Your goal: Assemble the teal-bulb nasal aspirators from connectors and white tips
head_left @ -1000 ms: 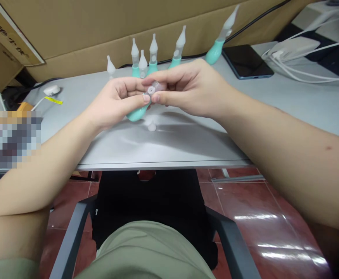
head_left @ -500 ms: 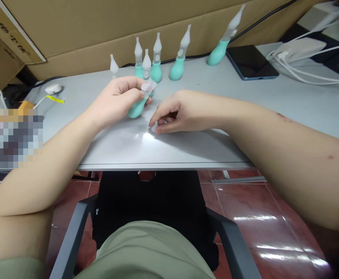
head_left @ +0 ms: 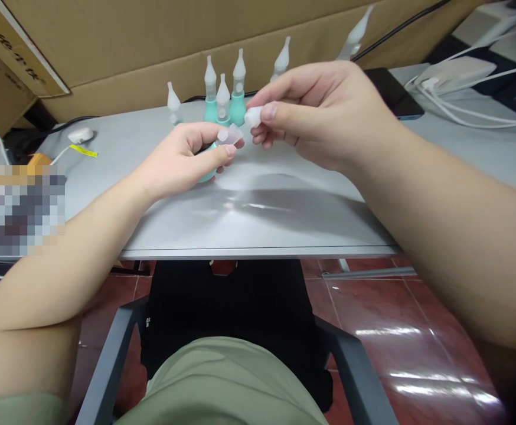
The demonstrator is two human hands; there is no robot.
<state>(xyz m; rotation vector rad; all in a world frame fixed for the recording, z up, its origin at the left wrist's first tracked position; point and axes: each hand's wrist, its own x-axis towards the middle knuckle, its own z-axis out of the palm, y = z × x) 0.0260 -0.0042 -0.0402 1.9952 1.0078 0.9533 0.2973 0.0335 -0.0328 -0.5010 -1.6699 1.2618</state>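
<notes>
My left hand [head_left: 196, 153] is closed around a teal-bulbed nasal aspirator [head_left: 208, 167], whose clear open tube end tilts up to the right. Between the thumb and fingers of my right hand [head_left: 302, 115] is a small white nozzle tip [head_left: 253, 117]. The tip is close to the tube's open end, with a small gap between them. Behind my hands stand several complete nasal aspirators [head_left: 237, 106] with white pointed tips. My right hand partly hides one of these [head_left: 281, 59], and another at the far right [head_left: 353, 44] has its bulb covered.
A grey table [head_left: 187, 230] carries everything, with a cardboard wall [head_left: 143, 47] along its back. A dark phone [head_left: 395, 94] and white cables [head_left: 461, 112] lie at right. At left are a white plug piece [head_left: 81, 136] and a yellow tag [head_left: 84, 151].
My right hand has lifted the white nozzle tip off the tabletop and brought it up beside the aspirator's tube. My left hand has tilted the aspirator further to the right.
</notes>
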